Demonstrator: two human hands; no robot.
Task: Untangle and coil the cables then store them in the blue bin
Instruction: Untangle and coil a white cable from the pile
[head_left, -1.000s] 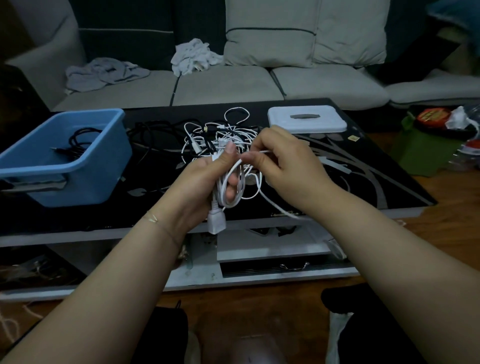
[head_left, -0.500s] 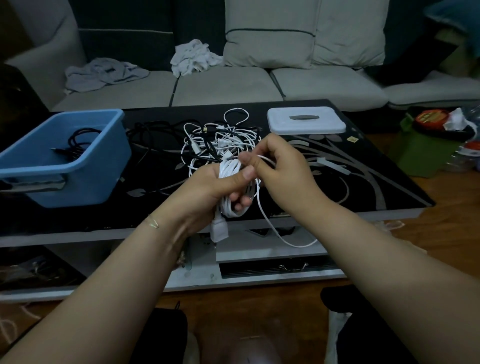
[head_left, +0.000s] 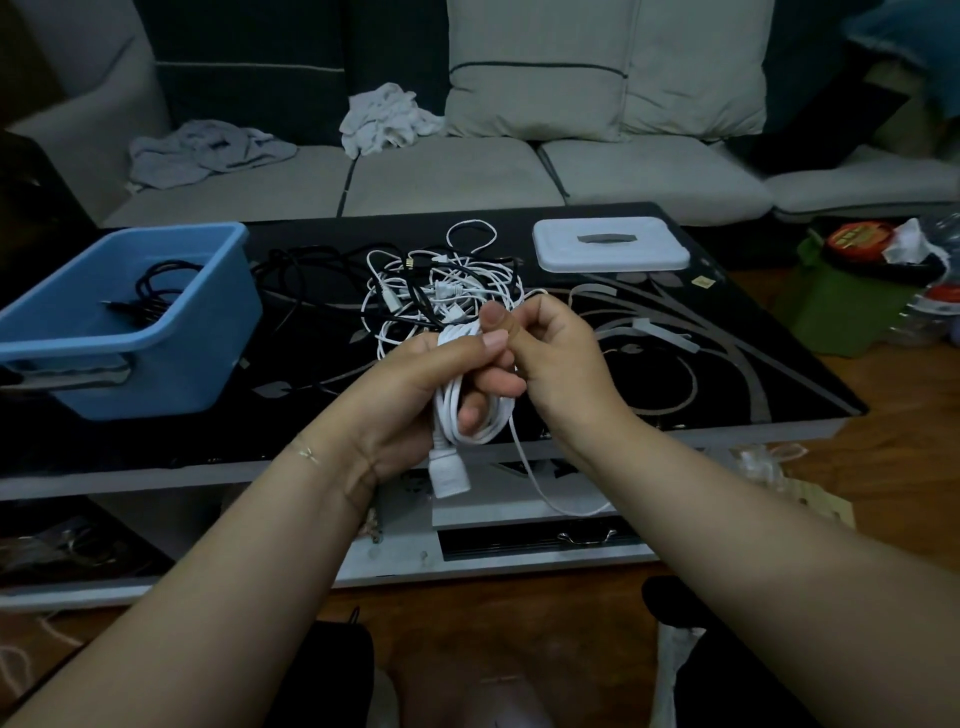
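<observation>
- Progress: early-to-mid. blue bin (head_left: 156, 358) on the bench (head_left: 753, 374), left side, holds one black cable (head_left: 150, 291) already.
- Left hand (head_left: 415, 384) grips white cable coil (head_left: 467, 410), thumb clamped over the loops; plug end (head_left: 448, 472) hangs below the fist.
- Right hand (head_left: 550, 358) fingers curled, pinching the cable's free run at the top of the coil; loose tail (head_left: 545, 493) droops off the bench edge.
- Left to do: finish this coil, bin it, then the tangled pile (head_left: 441, 291) of white and black cables mid-bench.
- Versus earlier frame: right hand has come in close to left thumb, one more wrap laid on; slack tail shorter.
</observation>
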